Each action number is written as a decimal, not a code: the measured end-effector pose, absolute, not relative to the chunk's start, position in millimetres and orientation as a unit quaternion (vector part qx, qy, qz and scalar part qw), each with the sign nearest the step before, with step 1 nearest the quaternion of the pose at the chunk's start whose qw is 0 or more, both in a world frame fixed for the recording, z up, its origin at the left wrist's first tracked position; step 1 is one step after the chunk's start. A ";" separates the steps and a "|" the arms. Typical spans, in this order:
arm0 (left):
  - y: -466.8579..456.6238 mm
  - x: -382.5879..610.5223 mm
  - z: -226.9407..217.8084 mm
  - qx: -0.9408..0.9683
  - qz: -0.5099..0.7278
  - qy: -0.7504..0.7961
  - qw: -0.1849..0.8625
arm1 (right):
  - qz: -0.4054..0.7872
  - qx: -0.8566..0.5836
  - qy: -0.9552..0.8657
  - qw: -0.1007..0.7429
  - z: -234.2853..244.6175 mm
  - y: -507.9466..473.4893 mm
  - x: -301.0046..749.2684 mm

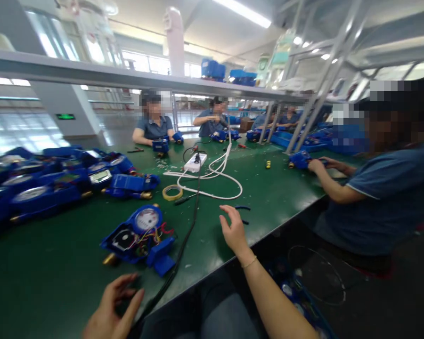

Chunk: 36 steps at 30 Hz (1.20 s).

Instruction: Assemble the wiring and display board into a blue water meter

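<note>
An opened blue water meter point(127, 240) lies on the green table in front of me, its dial face up, with loose coloured wires and a blue cover piece point(161, 256) at its right side. My left hand point(115, 306) is just below the meter, fingers curved and apart, holding nothing. Farther right, my right hand point(234, 228) hovers over the table near its front edge, fingers spread and bare. Beside it lies a blue-handled tool point(245, 207), partly hidden behind the hand. A black cable point(189, 230) runs between my two hands.
Many blue meters point(49, 181) are heaped on the left. A white power strip point(195, 162), white cord point(240, 188) and tape roll point(172, 192) lie mid-table. A co-worker point(392, 188) handles a meter at right; others sit opposite. A shelf point(127, 77) spans above.
</note>
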<state>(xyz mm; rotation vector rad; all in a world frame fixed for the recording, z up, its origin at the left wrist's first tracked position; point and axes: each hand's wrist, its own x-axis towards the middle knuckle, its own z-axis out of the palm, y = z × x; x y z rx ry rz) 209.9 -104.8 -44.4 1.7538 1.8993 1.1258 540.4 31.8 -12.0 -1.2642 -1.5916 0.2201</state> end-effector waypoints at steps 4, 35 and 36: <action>-96.5 227.1 -28.4 0.594 0.389 0.681 0.181 | 0.193 -0.442 -0.697 0.532 -7.2 25.2 501.3; -96.1 232.2 -31.0 0.524 0.505 0.617 0.300 | 0.569 -0.343 -0.564 0.490 -50.3 -20.5 407.7; -96.3 232.4 -30.6 0.527 0.502 0.618 0.297 | 0.571 -0.344 -0.562 0.490 -49.6 -20.3 407.9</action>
